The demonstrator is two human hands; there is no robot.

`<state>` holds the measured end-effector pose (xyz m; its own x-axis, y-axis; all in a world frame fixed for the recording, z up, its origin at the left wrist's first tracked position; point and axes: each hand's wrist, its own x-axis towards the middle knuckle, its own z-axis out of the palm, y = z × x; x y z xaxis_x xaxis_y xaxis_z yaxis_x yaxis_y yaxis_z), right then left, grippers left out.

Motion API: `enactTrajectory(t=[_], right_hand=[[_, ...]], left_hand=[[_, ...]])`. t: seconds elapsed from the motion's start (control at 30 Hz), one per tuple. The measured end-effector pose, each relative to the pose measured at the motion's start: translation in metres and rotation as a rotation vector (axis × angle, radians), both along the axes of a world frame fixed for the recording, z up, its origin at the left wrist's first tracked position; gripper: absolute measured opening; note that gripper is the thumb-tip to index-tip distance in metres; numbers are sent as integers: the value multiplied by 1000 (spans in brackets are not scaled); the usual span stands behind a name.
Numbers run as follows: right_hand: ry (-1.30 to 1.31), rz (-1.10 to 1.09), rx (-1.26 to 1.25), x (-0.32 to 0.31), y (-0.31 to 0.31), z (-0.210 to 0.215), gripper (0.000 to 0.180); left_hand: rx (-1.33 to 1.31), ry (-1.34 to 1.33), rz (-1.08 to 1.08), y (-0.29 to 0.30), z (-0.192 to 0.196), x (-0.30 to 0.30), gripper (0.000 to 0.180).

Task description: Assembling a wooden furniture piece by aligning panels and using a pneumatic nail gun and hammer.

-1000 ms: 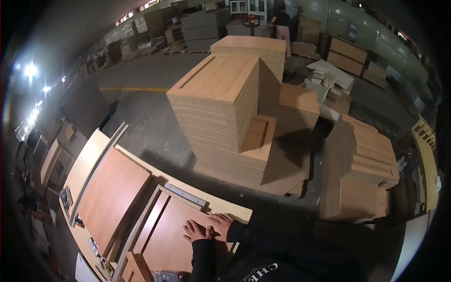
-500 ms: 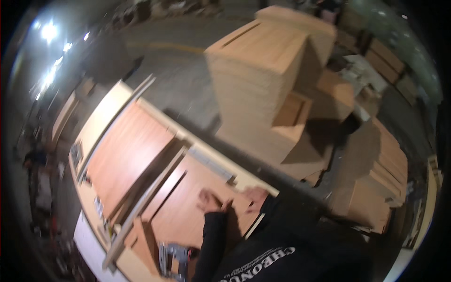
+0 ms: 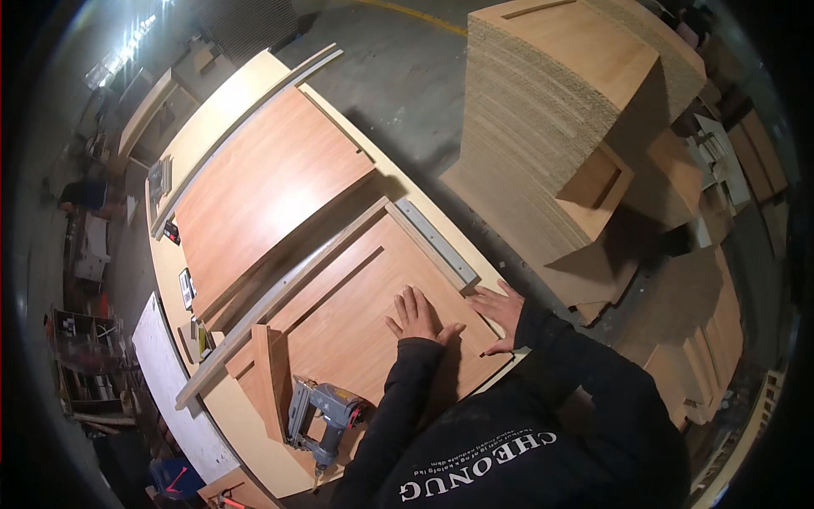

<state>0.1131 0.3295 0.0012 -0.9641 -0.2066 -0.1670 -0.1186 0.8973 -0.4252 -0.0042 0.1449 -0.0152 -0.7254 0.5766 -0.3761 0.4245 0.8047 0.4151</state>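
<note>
My left hand (image 3: 417,317) lies flat with fingers spread on a wood-grain panel (image 3: 339,331) that has a long dark slot. At the panel's right edge, my right hand (image 3: 500,312) rests with its fingers apart and the thumb toward the near corner. Neither hand grips anything. Left of my left forearm, a grey and black nail gun (image 3: 326,416) sits on the worktable beside a narrow upright board (image 3: 271,382). A long wooden bar (image 3: 284,297) runs along the panel's far-left side, and a grey metal strip (image 3: 437,242) borders its far right side.
A second wood-grain panel (image 3: 271,187) lies farther along the pale worktable (image 3: 381,161). To the right stands a tall stack of boards (image 3: 534,119), with more stacked boards (image 3: 695,339) nearer me. A white sheet (image 3: 182,407) sits by the table's left side.
The view has shifted, so the table and stacks appear higher and farther right. My left hand, blurred and partly curled earlier, now lies flat; my right hand's fingers are more spread at the edge.
</note>
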Motion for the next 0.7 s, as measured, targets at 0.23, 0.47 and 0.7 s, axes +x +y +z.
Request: enactTrajectory(t=[0.23, 0.47, 0.7], right_hand=[[135, 21, -173, 10, 10, -20, 94], [155, 49, -231, 11, 5, -28, 93], [185, -12, -240, 19, 5, -29, 95]], left_hand=[[-47, 0, -58, 4, -16, 0, 121], [-79, 19, 60, 1, -3, 3, 120], [3, 112, 72, 9, -24, -9, 126]])
